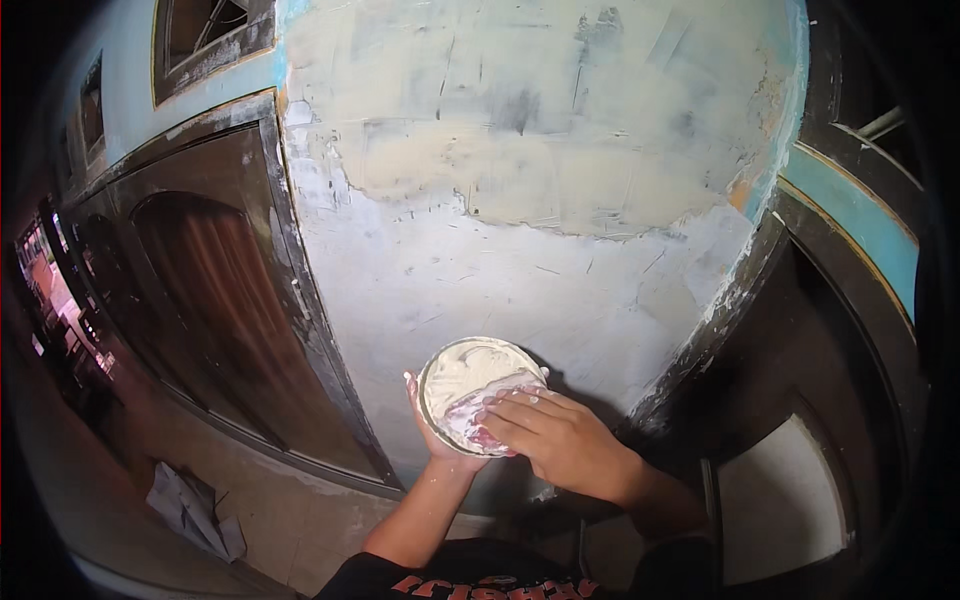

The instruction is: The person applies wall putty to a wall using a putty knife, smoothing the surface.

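A round tub (423,398) of cream-coloured putty (468,370) is held in front of my body, close to the wall's lower part. My left hand (438,440) supports it from below and the left side, fingers curled round it. Over the tub's near right side, my right hand (550,432) grips a flat, pinkish-white spreader (482,405) smeared with putty. The spreader lies against the putty inside the rim. Its exact shape is partly hidden by my right fingers, which have white smears on them.
Ahead stands a wall (530,270), rough and yellowish above, smooth grey-white below. A dark wooden door (205,270) is on the left, another dark panel (770,330) on the right. Crumpled grey sheeting (195,510) lies on the floor (300,530) at lower left.
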Demonstrator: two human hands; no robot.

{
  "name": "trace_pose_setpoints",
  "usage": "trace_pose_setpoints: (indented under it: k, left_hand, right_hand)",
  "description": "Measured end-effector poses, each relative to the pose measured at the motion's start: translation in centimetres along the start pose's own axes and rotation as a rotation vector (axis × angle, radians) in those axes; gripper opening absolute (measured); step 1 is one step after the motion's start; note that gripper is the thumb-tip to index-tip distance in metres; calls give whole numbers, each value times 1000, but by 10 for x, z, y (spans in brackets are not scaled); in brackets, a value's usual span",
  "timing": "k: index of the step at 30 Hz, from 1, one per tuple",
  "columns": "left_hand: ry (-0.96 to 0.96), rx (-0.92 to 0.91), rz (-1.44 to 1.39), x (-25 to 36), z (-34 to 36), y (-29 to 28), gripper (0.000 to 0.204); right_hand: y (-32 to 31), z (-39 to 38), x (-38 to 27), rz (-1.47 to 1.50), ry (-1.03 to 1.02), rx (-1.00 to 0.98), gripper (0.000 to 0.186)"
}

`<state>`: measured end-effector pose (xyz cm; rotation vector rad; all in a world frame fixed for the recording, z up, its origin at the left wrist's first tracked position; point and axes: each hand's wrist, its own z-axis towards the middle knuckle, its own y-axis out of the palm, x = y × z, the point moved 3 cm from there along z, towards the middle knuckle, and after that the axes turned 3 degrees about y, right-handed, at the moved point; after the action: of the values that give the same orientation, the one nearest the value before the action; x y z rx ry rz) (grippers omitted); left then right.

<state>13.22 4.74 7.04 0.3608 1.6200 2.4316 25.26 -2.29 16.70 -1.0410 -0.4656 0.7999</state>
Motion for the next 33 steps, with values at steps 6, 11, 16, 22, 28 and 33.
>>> trace_pose_setpoints:
  k: [6,11,16,22,28,33]
  left_hand:
    - [-5,8,-22,2,2,5,99]
    - [16,-39,-40,6,6,8,100]
    - [122,72,70,24,12,-14,96]
    - [-10,-150,4,25,9,27,99]
    - [33,-49,36,31,5,21,98]
    - [-8,-50,2,30,3,24,101]
  right_hand:
    - [-12,5,0,-48,-55,25,38]
    - [-15,7,1,-42,-59,-2,38]
    - [-49,27,2,137,-51,99,40]
    - [-128,57,17,134,29,481,41]
    - [-181,131,45,-805,-138,864,46]
    - [-174,150,84,-1068,43,709,47]
